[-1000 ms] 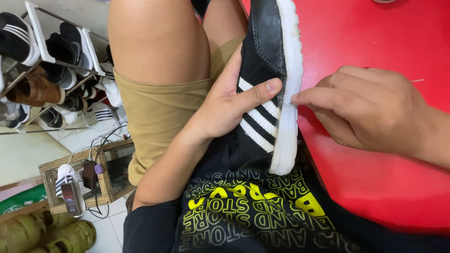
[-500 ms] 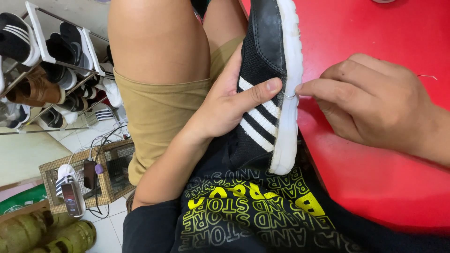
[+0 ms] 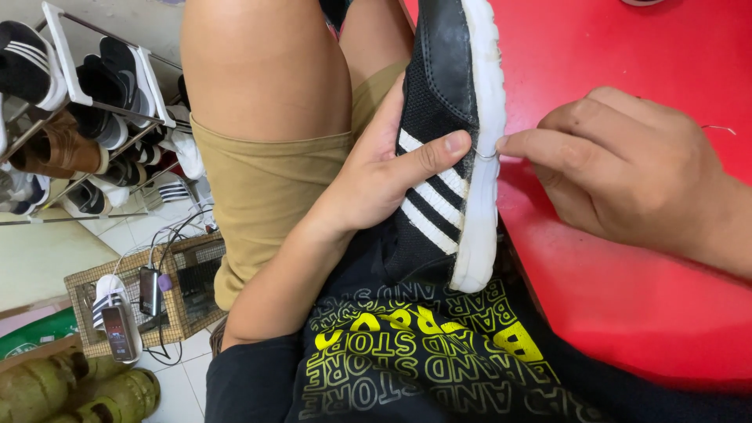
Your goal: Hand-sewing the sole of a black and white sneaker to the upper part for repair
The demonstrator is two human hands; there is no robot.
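Observation:
A black sneaker (image 3: 442, 86) with white stripes and a white sole lies on its side along the edge of a red table (image 3: 627, 313). My left hand (image 3: 376, 176) cups the shoe's upper from the left, thumb pressed against the stripes near the sole. My right hand (image 3: 627, 172) rests on the table to the right of the sole. Its thumb and forefinger pinch a thin needle or thread (image 3: 487, 154) at the seam where sole meets upper. A fine thread end (image 3: 717, 128) shows past the knuckles.
My bare knees and khaki shorts (image 3: 266, 188) fill the upper middle. A shoe rack (image 3: 70, 117) with several pairs stands at the left. Below it a wicker basket (image 3: 137, 301) holds phones and cables on the tiled floor. Green bundles (image 3: 70, 392) lie at the bottom left.
My right hand has drawn a little to the right, away from the sole, pulling the thread out from the seam. My left hand and the shoe have stayed put.

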